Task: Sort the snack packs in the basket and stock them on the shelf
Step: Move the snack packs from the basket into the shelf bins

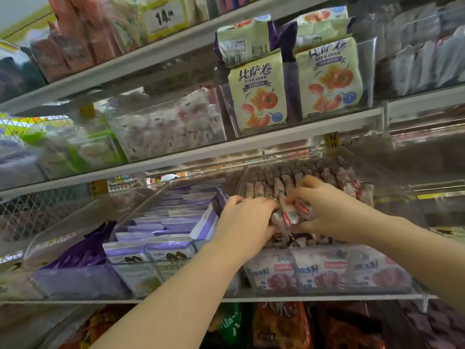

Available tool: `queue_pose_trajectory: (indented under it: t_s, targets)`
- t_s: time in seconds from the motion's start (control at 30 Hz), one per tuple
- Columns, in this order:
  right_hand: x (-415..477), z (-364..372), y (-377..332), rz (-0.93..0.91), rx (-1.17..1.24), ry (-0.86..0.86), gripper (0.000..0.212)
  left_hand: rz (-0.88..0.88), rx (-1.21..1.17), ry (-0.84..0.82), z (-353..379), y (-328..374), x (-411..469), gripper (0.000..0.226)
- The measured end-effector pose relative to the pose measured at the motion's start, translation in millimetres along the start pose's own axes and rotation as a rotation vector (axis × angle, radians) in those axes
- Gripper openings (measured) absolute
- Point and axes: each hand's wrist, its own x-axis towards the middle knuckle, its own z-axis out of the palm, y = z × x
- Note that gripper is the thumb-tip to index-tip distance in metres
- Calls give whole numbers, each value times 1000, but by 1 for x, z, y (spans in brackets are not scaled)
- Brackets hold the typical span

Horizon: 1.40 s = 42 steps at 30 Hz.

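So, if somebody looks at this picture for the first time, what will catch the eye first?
First the two hands in the middle: the left hand and the right hand grip a bunch of small snack packs over a clear bin full of similar packs. Next, the pale yellow bags with tomato pictures, upright on the shelf above, and the purple packs left of the hands.

An open gap runs between the grey metal shelf board (289,133) above and the tightly packed small pink-and-white snack packs (279,183) in the clear plastic bin (392,210). The left hand (245,221) and right hand (324,206) fill its front. Stacked purple-and-white flat packs (176,212) crowd the neighbouring bin on the left.
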Motion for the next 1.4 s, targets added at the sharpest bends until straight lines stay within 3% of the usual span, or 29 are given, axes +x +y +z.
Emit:
queue_pose_trajectory:
  t_s: [0.17,0.4,0.67,0.83,0.97,1.1,1.23,1.33,1.4]
  targets:
    - [6,5,-9,22,-70,39,54,50,-56,-12,5,-1,0,59]
    - [-2,-11,0,5,-39,-77,70,88,-39,57,6,5,9,45]
    - [6,4,-8,91,-168,51,40,143,81,-15,7,-1,21,37]
    - [1,-5,-8,49,-65,-92,67,169,140,-120,10,-4,14,62]
    - [-6,-17,-9,40,-49,-129,73,130,84,-100,4,-3,8,61]
    - [-18,-19,-22,24,-61,53,55,68,-49,29,-8,-8,-13,51]
    - [-35,-6,-69,-167,8,319,30,-14,-170,279,-18,-22,-68,37]
    - [-47,26,-117,-308,74,320,19,-84,-187,459,-14,-40,-127,29]
    - [-54,56,-149,-379,114,244,18,-134,-172,488,-6,-55,-171,25]
